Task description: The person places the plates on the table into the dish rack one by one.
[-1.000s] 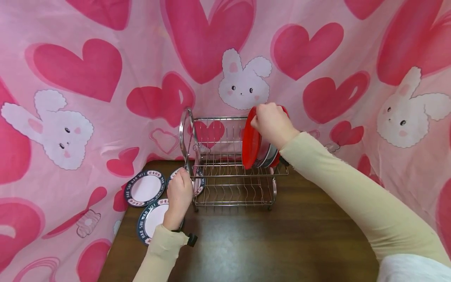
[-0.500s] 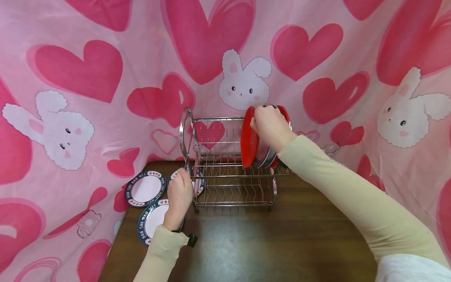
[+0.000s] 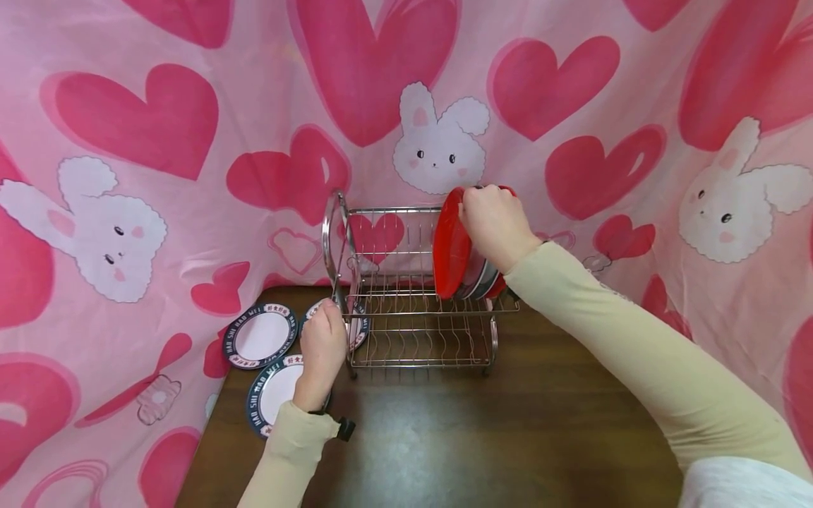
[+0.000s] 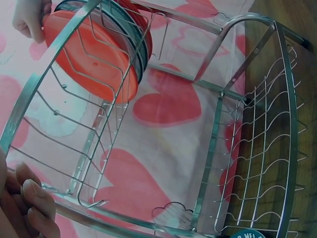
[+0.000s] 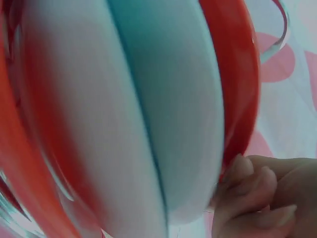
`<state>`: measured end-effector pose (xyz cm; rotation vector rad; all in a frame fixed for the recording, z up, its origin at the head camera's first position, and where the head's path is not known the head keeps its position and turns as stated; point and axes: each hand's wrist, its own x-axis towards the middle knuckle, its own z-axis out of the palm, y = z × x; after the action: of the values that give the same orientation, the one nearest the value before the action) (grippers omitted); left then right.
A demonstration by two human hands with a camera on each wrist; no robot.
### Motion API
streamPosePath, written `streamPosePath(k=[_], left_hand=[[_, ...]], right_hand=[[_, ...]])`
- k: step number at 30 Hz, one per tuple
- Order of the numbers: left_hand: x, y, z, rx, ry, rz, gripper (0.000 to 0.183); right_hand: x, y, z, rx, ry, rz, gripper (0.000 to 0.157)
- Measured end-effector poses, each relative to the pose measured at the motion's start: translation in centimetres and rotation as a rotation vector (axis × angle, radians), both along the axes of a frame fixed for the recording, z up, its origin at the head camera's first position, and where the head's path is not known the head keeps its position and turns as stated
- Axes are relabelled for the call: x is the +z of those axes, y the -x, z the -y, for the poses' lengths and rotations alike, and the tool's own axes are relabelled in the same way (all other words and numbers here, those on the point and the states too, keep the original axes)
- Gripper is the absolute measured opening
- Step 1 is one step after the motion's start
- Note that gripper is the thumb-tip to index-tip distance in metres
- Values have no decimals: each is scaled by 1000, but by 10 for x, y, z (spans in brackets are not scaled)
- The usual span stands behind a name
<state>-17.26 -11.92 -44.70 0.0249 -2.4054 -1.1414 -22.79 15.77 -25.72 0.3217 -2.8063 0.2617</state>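
Observation:
A two-tier metal dish rack (image 3: 406,315) stands on the table. Several plates stand on edge at the right of its upper tier: a red plate (image 3: 449,257) on the left, then white dark-rimmed plates (image 5: 183,99) and another red plate (image 5: 237,74). My right hand (image 3: 498,224) grips the top edge of the left red plate, its fingertips (image 4: 37,30) at the rim in the left wrist view. My left hand (image 3: 322,353) holds the rack's left end frame, fingers curled in the left wrist view. Much of the plates is hidden behind my right hand and sleeve.
On the table left of the rack lie flat white plates with dark lettered rims: one at the back (image 3: 259,336), one in front (image 3: 279,395) partly under my left wrist, and one (image 3: 360,328) behind the rack's end. A pink heart-patterned cloth (image 3: 254,42) hangs behind and at the sides.
My right hand and the left red plate shift slightly left, then the hand moves slightly back to the right. My left hand stays at the rack's left end.

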Motion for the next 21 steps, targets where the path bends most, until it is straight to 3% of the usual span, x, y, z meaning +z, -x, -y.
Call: streamPosePath(k=[21], left_hand=[[0,-1,1,9,20,-8,44]], right_hand=[[-1,-1,-8,-28,-28,-33,20]])
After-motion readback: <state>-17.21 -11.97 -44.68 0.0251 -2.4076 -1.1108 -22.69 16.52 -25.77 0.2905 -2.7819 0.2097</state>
